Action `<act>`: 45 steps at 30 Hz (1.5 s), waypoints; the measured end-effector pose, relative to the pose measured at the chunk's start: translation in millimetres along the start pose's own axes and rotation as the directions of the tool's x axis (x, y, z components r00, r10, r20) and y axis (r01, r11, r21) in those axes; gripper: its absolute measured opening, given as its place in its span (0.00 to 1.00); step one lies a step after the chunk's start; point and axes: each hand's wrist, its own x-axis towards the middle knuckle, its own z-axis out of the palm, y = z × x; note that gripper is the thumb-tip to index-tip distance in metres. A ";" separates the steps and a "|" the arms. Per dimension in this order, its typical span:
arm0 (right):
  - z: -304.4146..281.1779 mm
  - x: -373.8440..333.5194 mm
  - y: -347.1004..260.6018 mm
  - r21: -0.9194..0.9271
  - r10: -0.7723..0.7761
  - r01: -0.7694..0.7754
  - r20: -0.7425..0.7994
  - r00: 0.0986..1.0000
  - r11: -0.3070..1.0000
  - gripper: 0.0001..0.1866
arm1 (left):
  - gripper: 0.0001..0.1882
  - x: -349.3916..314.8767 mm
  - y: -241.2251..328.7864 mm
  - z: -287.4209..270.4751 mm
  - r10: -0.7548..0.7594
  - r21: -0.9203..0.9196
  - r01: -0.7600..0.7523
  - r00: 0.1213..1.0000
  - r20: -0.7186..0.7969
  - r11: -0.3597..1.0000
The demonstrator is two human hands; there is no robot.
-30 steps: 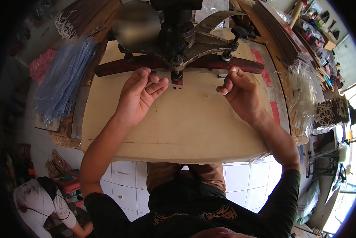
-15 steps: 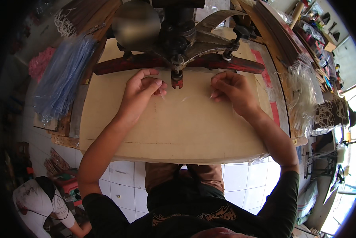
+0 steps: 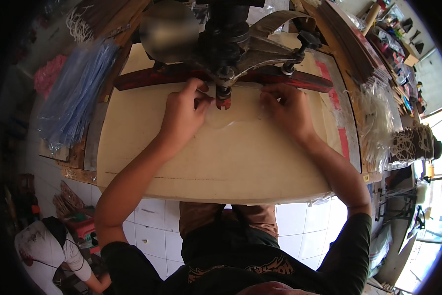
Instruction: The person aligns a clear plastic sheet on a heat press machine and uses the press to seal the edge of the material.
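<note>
A thin, clear plastic sheet [image 3: 224, 124] stretches between my hands and is hard to make out against the tan board. My left hand [image 3: 185, 109] pinches its left side, fingertips close to the dark red bar [image 3: 157, 78] of the machine. On the other side, my right hand [image 3: 291, 112] is closed on the sheet's right part, just below the bar. Between them a red, notched metal tip [image 3: 223, 102] hangs from the black machine head [image 3: 226, 37]. Under both hands lies the large tan board [image 3: 231, 172].
Blue-tinted plastic bags [image 3: 78, 98] are piled on the left, beside a pink bundle [image 3: 51, 76]. Clear plastic strips [image 3: 376, 115] and stacked brown boards [image 3: 349, 37] line the right. Another person [image 3: 44, 255] works low at the bottom left. Red tape [image 3: 343, 140] edges the worktop.
My left hand has moved right and slightly up toward the notched tip. My right hand's fingertips have shifted slightly up toward the bar. The clear sheet between them shows a wider curve.
</note>
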 end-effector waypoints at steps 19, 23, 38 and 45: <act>8.8 -11.0 -1.5 -0.355 -0.449 0.416 -0.013 0.893 0.837 0.08 | 0.05 -2.3 -4.6 -1.7 0.299 0.232 -0.307 0.952 0.068 0.923; 9.6 -8.6 -0.5 -0.380 -0.457 0.417 -0.019 0.889 0.826 0.12 | 0.06 -1.1 -3.2 -1.3 0.249 0.225 -0.254 0.967 0.053 0.940; 6.5 -17.7 -13.8 -0.541 -0.375 0.393 0.149 0.915 0.743 0.20 | 0.06 -2.5 -4.5 -8.9 0.373 0.380 -0.414 0.910 0.181 0.827; 3.2 -18.6 -19.0 -0.562 -0.355 0.410 0.211 0.911 0.718 0.26 | 0.13 -11.4 0.2 -14.0 0.321 0.470 -0.430 0.899 0.296 0.770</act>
